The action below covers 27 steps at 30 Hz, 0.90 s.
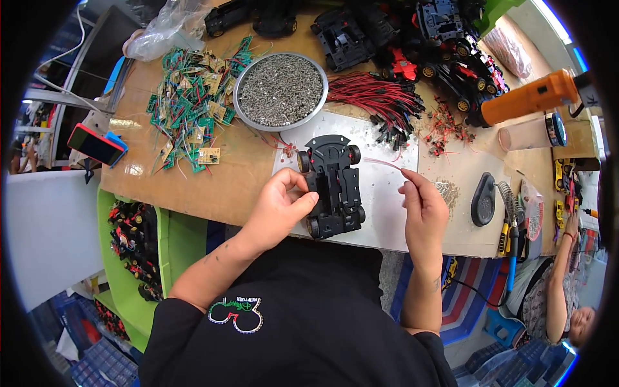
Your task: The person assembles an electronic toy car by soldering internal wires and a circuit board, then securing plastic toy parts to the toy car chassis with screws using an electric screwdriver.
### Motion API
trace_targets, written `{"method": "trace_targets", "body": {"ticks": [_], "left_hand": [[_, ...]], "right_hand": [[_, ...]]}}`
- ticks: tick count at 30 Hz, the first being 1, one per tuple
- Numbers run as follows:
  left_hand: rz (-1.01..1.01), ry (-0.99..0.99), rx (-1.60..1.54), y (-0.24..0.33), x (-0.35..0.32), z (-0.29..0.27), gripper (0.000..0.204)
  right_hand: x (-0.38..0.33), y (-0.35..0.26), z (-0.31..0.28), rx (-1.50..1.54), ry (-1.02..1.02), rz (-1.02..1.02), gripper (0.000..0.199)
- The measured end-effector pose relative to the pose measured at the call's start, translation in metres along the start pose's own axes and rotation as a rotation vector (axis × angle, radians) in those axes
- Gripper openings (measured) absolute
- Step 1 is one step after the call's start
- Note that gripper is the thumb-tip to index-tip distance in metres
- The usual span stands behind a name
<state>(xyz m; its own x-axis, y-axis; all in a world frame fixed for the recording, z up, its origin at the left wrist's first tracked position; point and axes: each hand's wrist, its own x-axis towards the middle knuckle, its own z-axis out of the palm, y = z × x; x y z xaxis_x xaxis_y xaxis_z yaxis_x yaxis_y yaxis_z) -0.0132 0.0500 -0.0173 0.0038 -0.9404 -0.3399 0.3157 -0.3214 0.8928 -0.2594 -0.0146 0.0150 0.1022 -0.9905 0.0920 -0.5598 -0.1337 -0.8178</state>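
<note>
A black toy car chassis (332, 193) with black wheels lies underside up on a pale metal sheet in front of me. My left hand (282, 205) is closed on its left side, with thumb and fingers at the edge between the wheels. To the right of the chassis, my right hand (423, 213) pinches a thin reddish wire (383, 162). The wire's free end points left toward the chassis, apart from it. Inside the chassis, the open compartment shows only as dark shapes.
Beyond the chassis stand a metal bowl of small screws (281, 91), a pile of green circuit boards (193, 106) and a bundle of red wires (374, 103). An orange-handled electric screwdriver (532, 97) juts in at the right. A soldering iron (512, 258) hangs at the table edge. Another person's arm (560, 284) is far right.
</note>
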Motion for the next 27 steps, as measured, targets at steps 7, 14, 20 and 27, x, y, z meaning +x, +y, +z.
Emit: {"method": "trace_targets", "body": {"ticks": [7,14,20,27], "left_hand": [[-0.152,0.064,-0.250,0.022,-0.006,0.021,0.046],[-0.220,-0.026,-0.320,0.016,-0.009,0.018,0.044],[-0.203,-0.009,-0.327,0.018,-0.011,0.021,0.044],[-0.181,0.001,-0.343,0.015,-0.012,0.018,0.046]], "right_hand": [[-0.013,-0.039,0.014,0.013,0.060,-0.396,0.021],[-0.027,-0.035,0.024,-0.255,0.099,-0.615,0.033],[-0.034,-0.031,0.036,-0.325,0.121,-0.647,0.032],[-0.034,-0.033,0.042,-0.347,0.115,-0.660,0.029]]}}
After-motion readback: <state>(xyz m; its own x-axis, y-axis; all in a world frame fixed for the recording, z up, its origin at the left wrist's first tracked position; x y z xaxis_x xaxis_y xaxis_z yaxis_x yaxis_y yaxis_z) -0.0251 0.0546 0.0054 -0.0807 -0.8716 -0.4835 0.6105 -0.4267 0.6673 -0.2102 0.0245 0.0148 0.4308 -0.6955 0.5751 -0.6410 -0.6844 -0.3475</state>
